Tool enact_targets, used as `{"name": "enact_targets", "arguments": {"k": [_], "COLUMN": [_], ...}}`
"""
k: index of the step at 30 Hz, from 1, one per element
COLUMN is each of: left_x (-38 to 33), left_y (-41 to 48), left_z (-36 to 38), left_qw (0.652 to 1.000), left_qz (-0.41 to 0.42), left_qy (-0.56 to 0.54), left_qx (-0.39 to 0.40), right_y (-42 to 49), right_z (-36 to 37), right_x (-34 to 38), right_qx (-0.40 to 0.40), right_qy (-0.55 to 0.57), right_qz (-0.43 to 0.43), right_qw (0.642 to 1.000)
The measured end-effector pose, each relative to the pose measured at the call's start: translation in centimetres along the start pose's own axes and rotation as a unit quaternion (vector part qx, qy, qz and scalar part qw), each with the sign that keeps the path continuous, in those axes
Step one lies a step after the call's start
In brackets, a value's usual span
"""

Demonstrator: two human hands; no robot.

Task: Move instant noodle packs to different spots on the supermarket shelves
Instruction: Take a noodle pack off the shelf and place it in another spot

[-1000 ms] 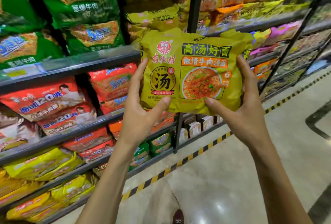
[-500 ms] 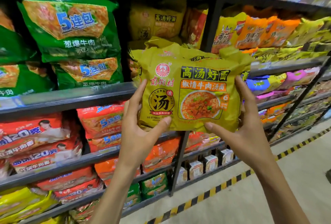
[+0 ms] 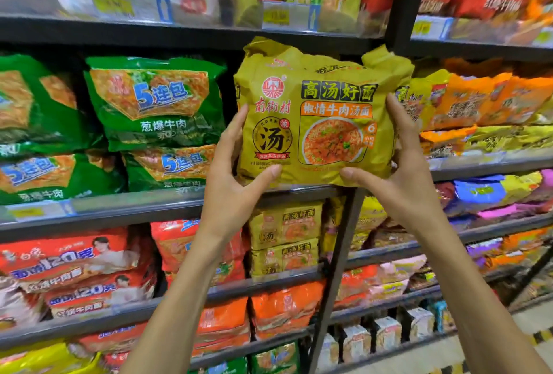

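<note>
My left hand [image 3: 236, 182] and right hand [image 3: 401, 182] grip the yellow noodle pack [image 3: 314, 122] by its lower corners at the shelf's [image 3: 134, 203] front edge; the slick, puffy bag could slip or snag the upright post [image 3: 338, 269].

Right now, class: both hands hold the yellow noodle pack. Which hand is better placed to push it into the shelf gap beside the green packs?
Probably the left hand: it grips the yellow noodle pack on the side nearest the green packs; the right hand is farther off.
</note>
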State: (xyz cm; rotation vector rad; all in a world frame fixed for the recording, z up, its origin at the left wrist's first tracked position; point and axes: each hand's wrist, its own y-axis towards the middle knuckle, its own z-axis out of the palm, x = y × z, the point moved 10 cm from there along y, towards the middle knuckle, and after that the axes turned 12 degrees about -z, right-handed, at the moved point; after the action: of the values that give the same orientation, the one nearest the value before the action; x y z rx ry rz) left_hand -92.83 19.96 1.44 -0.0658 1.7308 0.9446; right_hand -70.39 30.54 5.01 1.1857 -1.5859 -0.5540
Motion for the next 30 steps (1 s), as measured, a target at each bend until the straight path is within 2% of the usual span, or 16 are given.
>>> {"name": "enact_targets", "arguments": {"k": [7,19,30], "left_x": [0.6,4.4,6.8], "left_y": [2.9,5.7,7.0], "left_z": [0.5,1.6,1.6], "left_qw": [0.997,0.989,0.988], "left_qz": [0.023,0.029,0.007], "left_qy": [0.033,0.072,0.088], "left_qx": [-0.06,-0.124,-0.13], "right_y": [4.2,6.2,6.7], "right_z": [0.7,2.9,4.3], "right_x": [-3.1,-10.3,-13.1], "right_qx": [0.007,0.018,0.015], "right_qy": [-0.019,0.027,0.044], "right_qz": [-0.067,-0.055,-0.036], "right_qw": [0.998,0.998,0.998]}}
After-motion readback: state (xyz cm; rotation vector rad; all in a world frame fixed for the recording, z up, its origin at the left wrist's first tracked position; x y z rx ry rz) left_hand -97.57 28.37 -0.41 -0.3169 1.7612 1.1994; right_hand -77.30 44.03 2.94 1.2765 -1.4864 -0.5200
